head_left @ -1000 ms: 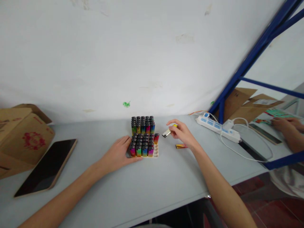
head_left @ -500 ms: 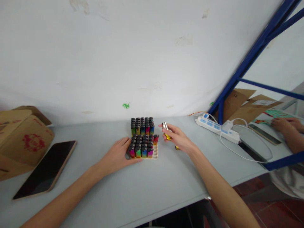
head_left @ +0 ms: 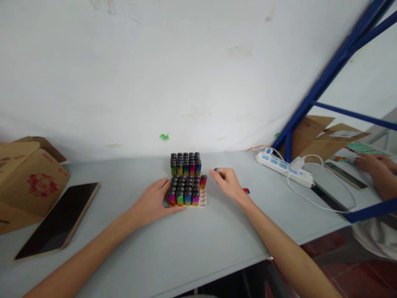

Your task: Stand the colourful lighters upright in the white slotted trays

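Upright colourful lighters with black tops (head_left: 184, 190) fill most of a white tray (head_left: 202, 203). Along its right side a column of slots is bare except for a red lighter (head_left: 203, 182) at the far end. My left hand (head_left: 154, 201) is closed around the tray's left edge, its thumb along the front. To the right of the tray, my right hand (head_left: 228, 182) is closed in a pinch. The dark end of a lighter (head_left: 216, 169) pokes out at its fingertips; the rest is hidden. Partly behind the right wrist lies a red lighter (head_left: 246, 190).
Another block of upright lighters (head_left: 185, 164) stands behind the tray, near the wall. A tablet (head_left: 58, 219) and a cardboard box (head_left: 37, 182) are at left. At right are a power strip (head_left: 283, 167) with cables, a blue frame (head_left: 322, 78) and another person's hands (head_left: 372, 162).
The lighter in my right hand has turned, so its silver and yellow body no longer shows. A red lighter now shows by the wrist, where a yellow end was visible. My left hand stays put.
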Demonstrator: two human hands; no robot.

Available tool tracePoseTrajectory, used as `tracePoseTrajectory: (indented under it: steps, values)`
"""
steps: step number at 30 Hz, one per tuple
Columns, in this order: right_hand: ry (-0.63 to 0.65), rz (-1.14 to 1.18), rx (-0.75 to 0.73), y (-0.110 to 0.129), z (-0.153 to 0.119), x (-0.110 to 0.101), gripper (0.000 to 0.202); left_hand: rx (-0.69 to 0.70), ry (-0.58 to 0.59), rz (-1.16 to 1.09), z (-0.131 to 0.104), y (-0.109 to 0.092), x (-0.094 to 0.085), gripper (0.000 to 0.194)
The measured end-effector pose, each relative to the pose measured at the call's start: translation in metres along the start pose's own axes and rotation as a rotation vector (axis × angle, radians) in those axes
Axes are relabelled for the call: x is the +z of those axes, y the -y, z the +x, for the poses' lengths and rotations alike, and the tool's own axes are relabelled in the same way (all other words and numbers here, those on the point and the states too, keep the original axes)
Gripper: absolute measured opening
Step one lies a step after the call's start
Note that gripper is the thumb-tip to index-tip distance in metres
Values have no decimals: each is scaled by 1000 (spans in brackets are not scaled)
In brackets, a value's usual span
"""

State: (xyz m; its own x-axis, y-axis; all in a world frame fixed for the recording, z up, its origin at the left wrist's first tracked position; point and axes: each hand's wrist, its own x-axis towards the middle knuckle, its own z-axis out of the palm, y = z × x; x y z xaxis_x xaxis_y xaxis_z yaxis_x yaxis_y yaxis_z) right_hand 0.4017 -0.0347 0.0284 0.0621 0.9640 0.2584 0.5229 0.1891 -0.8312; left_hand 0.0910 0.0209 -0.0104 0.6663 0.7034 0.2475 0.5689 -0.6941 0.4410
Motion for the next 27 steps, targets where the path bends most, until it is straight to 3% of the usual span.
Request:
tracePoseTrajectory:
  steps: [5,10,21,27]
  values:
    - [-29,-4,-43,-1,-1,1,53,-11,-5,-12,0,0,0,72]
    - [-66,-33,-63,4,-2,1,57,-5,-17,-18,0,0,-1,68]
    - [-29,-95,-86,8,-4,1,48,-17,-5,11,0,2,0,66]
    - [129,-99,-165,22,-11,-17,27,-3,-2,2,-1,2,-1,66]
